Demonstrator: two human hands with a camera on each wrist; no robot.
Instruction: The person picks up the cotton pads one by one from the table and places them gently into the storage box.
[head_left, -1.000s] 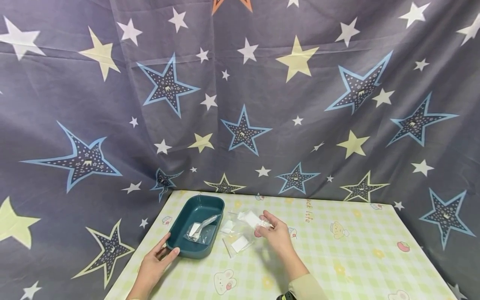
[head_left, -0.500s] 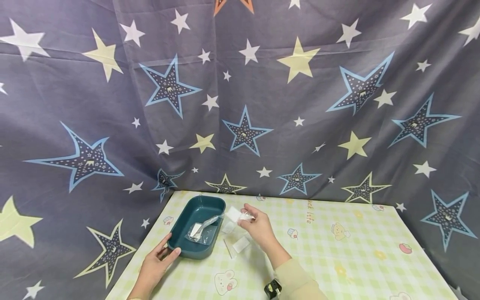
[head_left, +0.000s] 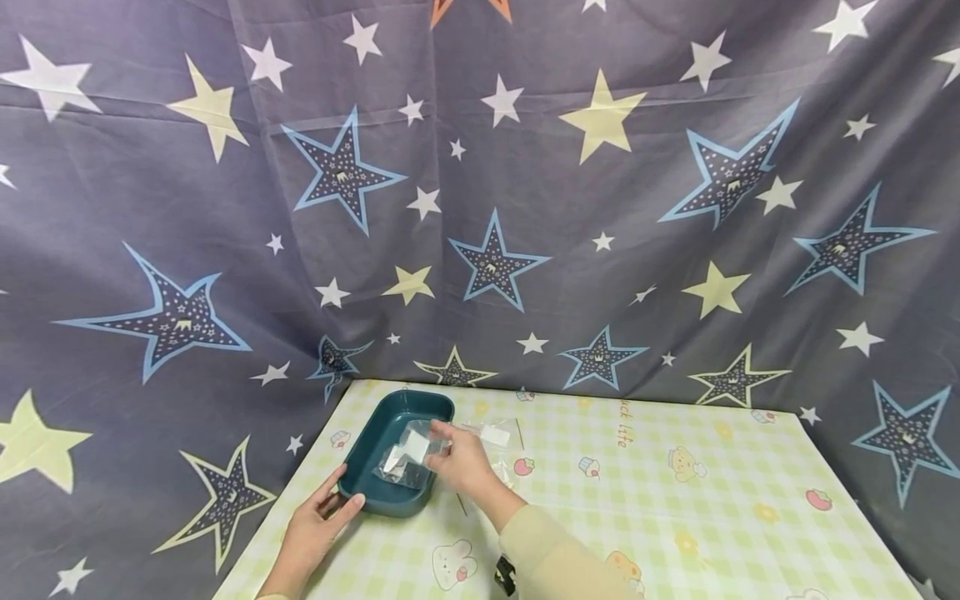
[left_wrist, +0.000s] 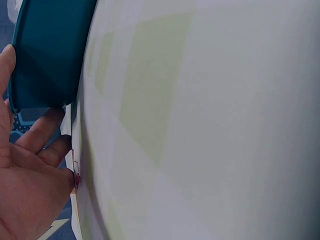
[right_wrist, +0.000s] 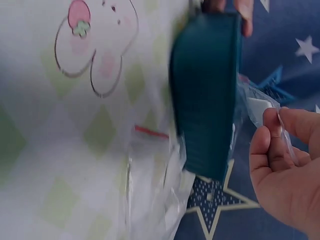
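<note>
A dark teal rectangular box (head_left: 396, 507) stands at the table's left side. My left hand (head_left: 315, 529) grips its near left corner, thumb on the near wall and fingers along the left side. Over the box, my right hand (head_left: 467, 460) pinches a clear plastic bag (head_left: 415, 442) with a white piece in it; the right wrist view shows thumb and fingers (right_wrist: 270, 122) on the bag's edge. Inside the box lies another clear bag (head_left: 394, 473) with a whitish item, partly covered by the held one.
Right of the box, a clear bag (head_left: 497, 435) with a white label-like piece lies on the checked tablecloth (head_left: 637, 500). A red-striped zip bag (right_wrist: 150, 165) rests beside the box in the right wrist view. A star-patterned curtain (head_left: 510, 208) hangs behind the table.
My right hand has carried its bag leftward from above the table to over the box. My left hand has stayed on the box corner.
</note>
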